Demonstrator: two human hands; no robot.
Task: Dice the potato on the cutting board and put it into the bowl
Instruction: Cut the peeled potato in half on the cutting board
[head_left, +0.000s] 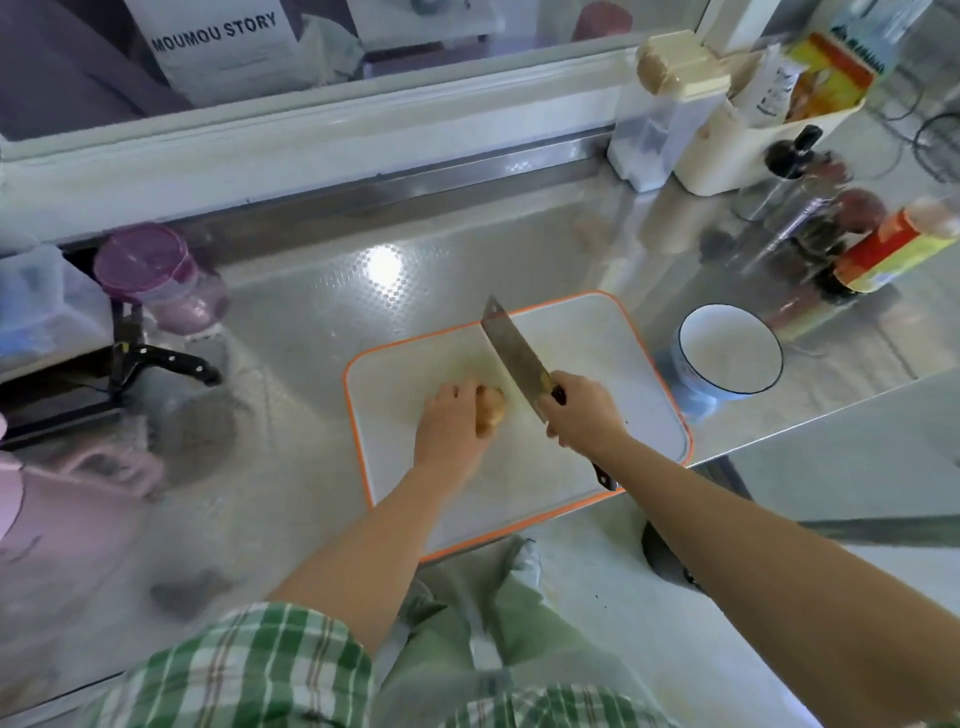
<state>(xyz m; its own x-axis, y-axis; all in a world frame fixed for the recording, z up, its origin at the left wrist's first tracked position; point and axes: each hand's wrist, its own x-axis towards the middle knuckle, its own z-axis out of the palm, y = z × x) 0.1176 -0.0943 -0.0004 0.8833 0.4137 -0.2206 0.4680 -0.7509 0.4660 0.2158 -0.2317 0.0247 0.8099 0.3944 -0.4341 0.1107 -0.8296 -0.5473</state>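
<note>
Stainless-steel table (291, 322) under a window ledge, seen from above by the person working at it. Behind the glass, a printed sign (213, 31) reads "MOUMOU STORY".

The left hand (451, 431) lies palm-down over a brown-skinned potato (491, 410), fingers curled onto it and holding it against the cutting board (597, 364). Only the potato's right end shows past the fingers, and it looks uncut. The right hand (584, 410) is wrapped tightly around the dark handle of a broad cleaver-style knife (511, 345). The blade points away from the person and sits just to the right of the potato. Whether its edge touches the board or the potato cannot be told.

The board is white with an orange rim and lies at the near edge of the table, turned slightly. Just beyond its right corner, apart from it, stands a round bowl (727, 358), white inside with a dark rim.

Farther right is a cluster of bottles (883, 249), one with a red and yellow label. Behind them are a cream caddy (737, 150) stuffed with packets and a clear container with a beige lid (670, 104). At the far left are a jar with a purple lid (156, 270) and a second, black-handled knife (171, 358). A green plaid shirt (234, 670) fills the bottom edge.
</note>
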